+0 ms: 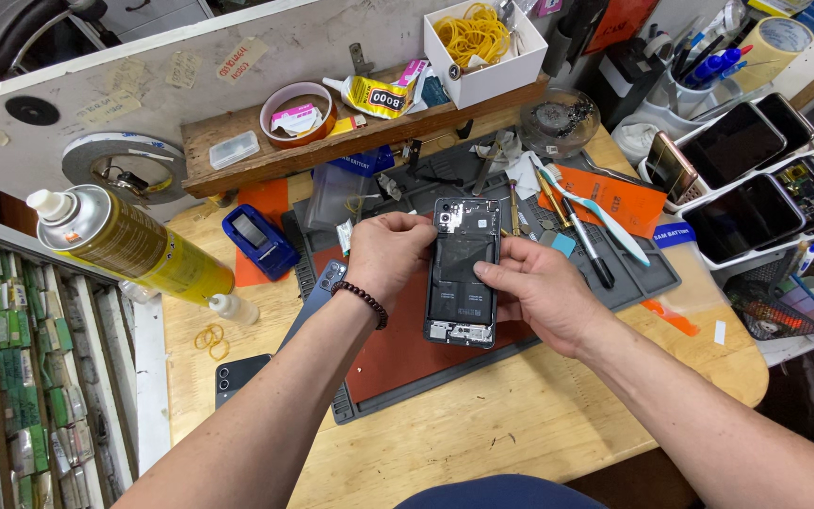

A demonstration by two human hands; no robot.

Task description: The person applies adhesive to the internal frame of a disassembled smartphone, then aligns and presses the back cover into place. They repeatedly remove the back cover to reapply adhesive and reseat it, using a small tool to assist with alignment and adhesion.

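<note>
We work over a cluttered wooden tabletop [539, 415] with a grey repair mat [633, 273]. Beyond our left grip lies a yellow spray can [134, 247]. Between both grips sits the opened smartphone [463, 273], back cover off: left hand [386, 253] clamped on its top edge, right hand [539, 292] clamped on its side.

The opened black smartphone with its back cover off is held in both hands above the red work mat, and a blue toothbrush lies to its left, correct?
Not quite. The opened black smartphone is held by the left hand and right hand above the red work mat, but the blue toothbrush lies to its right, not its left. The head view shows this.
</note>
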